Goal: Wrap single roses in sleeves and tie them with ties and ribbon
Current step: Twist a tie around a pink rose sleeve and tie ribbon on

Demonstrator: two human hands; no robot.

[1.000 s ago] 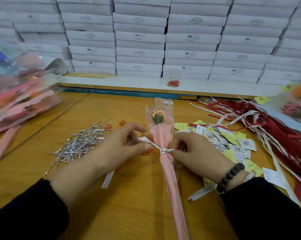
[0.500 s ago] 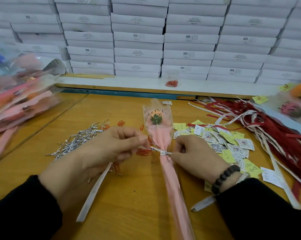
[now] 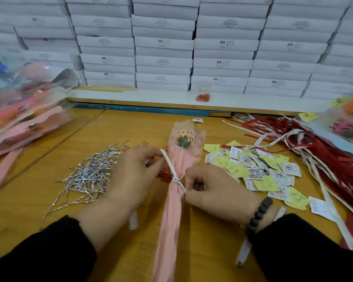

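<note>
rose (image 3: pixel 183 141) sleeved, silver tie (image 3: pixel 176 181) on | left hand (image 3: pixel 130 176), right hand (image 3: pixel 218 192) fingers pinch ribbon (image 3: pixel 168 162) ends | knot not done

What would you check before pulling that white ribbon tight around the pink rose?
1. Silver tie already cinched round the pink sleeve: ok.
2. White ribbon crosses the sleeve at the tie: ok.
3. Left hand pinches the ribbon's upper end: ok.
4. Right hand grips the lower end beside the sleeve: ok.
5. Rose sits inside the clear top: ok.
6. Knot formed: cannot tell, the fingers hide it.
</note>
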